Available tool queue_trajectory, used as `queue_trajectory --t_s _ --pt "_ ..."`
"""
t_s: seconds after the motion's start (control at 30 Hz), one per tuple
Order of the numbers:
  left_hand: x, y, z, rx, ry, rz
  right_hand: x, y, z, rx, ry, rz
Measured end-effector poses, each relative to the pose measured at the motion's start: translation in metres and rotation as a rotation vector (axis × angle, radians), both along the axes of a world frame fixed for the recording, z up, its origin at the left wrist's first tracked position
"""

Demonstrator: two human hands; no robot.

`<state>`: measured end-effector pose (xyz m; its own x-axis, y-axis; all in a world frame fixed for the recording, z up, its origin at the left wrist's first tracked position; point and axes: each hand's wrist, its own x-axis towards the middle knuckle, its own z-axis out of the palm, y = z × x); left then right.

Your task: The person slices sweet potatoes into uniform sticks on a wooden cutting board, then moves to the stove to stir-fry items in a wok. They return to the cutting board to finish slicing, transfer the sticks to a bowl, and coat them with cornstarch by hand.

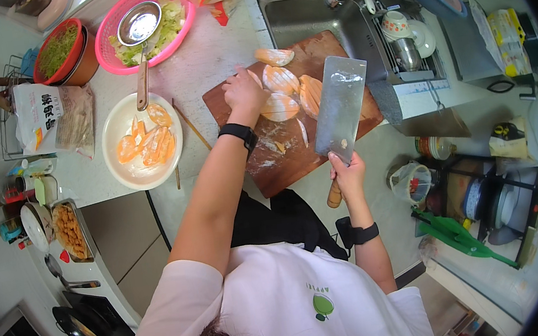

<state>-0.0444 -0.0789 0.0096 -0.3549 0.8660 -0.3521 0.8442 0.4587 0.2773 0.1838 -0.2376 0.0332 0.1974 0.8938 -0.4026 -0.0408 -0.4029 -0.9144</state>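
My right hand (349, 175) grips a Chinese cleaver (341, 102) near the base of its blade, above the right part of a wooden cutting board (281, 166). On the board lie several orange pieces dusted with white powder, among them a scored oval piece (280, 80) and a ridged one (311, 95). My left hand (244, 89) rests over the board's left part with its fingers on a pale orange piece that they mostly hide. To the left, a cream bowl (148, 176) contains several similar orange pieces. A thin white sliver (303, 133) and crumbs lie nearer my body.
A pink colander (103, 47) of chopped leaves carries a metal ladle (140, 24), whose handle reaches over the cream bowl. Behind the board is a steel sink (300, 16). Chopsticks (191, 126) lie between bowl and board. A printed plastic food bag (55, 114) stands at left.
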Motion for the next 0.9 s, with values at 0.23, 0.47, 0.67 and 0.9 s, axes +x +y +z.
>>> queue_trajectory --t_s 0.23,0.47,0.67,0.9 --pt "0.001 0.006 -0.005 -0.024 0.038 -0.021 0.015 -0.005 -0.007 -0.056 0.017 -0.096" --pt "-0.007 -0.015 0.012 0.088 -0.163 -0.008 0.011 0.0 -0.008 -0.017 -0.013 -0.072" --pt "-0.025 -0.025 0.013 0.33 -0.435 0.096 0.0 0.002 -0.007 -0.031 -0.034 0.001" --pt "-0.058 -0.044 -0.025 0.172 -1.786 0.513 -0.015 0.003 -0.002 -0.014 -0.06 0.068"
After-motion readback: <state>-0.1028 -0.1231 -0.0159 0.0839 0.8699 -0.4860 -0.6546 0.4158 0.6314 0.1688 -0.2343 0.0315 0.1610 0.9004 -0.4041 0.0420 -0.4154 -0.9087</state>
